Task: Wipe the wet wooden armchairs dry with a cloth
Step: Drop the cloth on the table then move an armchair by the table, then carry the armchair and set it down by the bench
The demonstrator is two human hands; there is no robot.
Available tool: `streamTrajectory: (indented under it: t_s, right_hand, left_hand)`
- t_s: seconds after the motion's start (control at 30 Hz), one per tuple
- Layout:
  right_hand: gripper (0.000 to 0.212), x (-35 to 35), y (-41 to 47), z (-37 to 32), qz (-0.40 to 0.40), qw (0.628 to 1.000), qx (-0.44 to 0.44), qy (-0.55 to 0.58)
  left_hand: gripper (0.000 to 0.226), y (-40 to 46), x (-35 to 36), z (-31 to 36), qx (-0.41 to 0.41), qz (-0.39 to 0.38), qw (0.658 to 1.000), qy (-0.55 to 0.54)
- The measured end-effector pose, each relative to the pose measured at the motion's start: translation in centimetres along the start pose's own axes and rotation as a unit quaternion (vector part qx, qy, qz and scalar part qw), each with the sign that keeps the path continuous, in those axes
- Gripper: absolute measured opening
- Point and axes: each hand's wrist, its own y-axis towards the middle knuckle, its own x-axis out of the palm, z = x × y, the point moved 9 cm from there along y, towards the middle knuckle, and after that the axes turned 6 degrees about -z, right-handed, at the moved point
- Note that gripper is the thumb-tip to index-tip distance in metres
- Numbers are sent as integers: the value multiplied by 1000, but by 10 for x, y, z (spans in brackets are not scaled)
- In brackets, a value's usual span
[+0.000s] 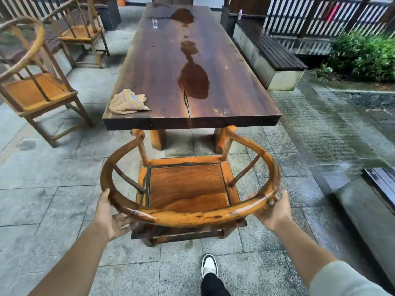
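Observation:
A round-backed wooden armchair (188,217) stands right in front of me, facing the end of a long dark table (158,71). Its curved top rail shines wet. My left hand (112,214) grips the rail at its left rear bend, thumb on the outside and fingers underneath. My right hand (272,209) grips the rail at the right rear bend in the same way. A crumpled beige cloth (128,101) with coloured stripes lies on the table's near left corner, out of both hands. Two more armchairs stand on the left, a near one (36,92) and a far one (82,33).
Dark puddles (193,81) run down the table's middle, and a small glass (155,22) stands near its far end. A slatted bench (275,52) lines the right side, with bushes behind it. The stone floor is wet on the right. My shoe (209,265) is behind the chair.

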Motion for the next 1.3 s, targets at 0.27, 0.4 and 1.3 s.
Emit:
streamTrajectory:
  t_s: [0.27,0.4,1.3]
  right_hand:
    - [55,60,-72,184,-38,955,130,-263]
    - [48,167,-111,256,-189,814,65,-546]
    - [73,856,-55,474,-407,288,-253,-829]
  left_hand:
    - [85,-51,-102,-40,5,54,981,184]
    - [83,-71,-166,-17,47,100,965,239]
    - [74,53,-440,502,173,279,718,613]
